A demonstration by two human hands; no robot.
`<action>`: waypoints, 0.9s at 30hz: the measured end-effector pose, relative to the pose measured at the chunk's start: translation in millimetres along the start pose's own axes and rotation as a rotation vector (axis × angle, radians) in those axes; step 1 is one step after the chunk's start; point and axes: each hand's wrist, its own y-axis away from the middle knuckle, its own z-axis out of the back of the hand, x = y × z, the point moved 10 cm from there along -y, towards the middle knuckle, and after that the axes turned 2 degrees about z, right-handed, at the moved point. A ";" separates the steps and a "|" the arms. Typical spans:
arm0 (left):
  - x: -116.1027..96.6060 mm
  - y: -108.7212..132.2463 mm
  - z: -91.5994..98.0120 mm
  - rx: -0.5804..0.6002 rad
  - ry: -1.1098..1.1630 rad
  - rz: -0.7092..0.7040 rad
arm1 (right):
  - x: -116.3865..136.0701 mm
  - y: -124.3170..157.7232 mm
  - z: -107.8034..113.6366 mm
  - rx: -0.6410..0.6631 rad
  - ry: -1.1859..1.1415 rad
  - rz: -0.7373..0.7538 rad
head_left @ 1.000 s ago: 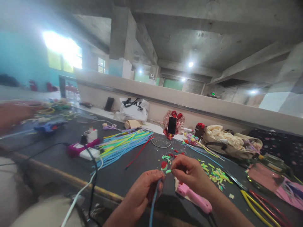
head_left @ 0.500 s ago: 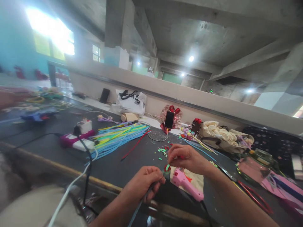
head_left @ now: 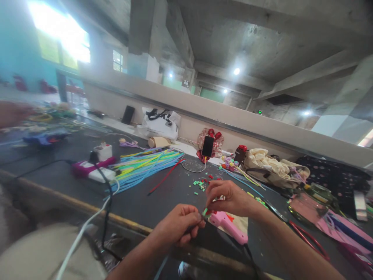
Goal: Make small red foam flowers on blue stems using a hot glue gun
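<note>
My left hand (head_left: 176, 225) is closed around a thin blue strip (head_left: 159, 267) that hangs down below the table edge. My right hand (head_left: 227, 198) pinches a small green piece (head_left: 205, 211) right at the top end of that strip, where a bit of red also shows. Both hands meet over the front of the dark table (head_left: 140, 202). Just beyond them lies a pink glue gun (head_left: 229, 227) on a pale cloth.
A bundle of coloured strips (head_left: 145, 165) lies left of centre beside a pink and white power strip (head_left: 93, 169) with cables. Small cut bits (head_left: 201, 183), a phone (head_left: 208, 146), bags (head_left: 274, 169), and red scissors (head_left: 305, 237) crowd the right.
My hands have drawn closer to me and lower, and my right hand has brought the green piece onto the strip's end. The view shifted right.
</note>
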 end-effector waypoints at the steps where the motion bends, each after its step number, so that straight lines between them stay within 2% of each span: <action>1: 0.1 -0.4 -0.1 0.000 -0.002 0.002 | 0.5 -0.1 -0.7 0.007 0.011 0.003; 10: 2.8 -4.1 1.7 0.015 -0.024 0.006 | -2.8 1.0 -6.5 0.032 0.094 0.006; 27: 5.0 -6.6 0.0 0.013 -0.052 -0.026 | -4.4 6.0 -4.3 -0.085 0.178 0.001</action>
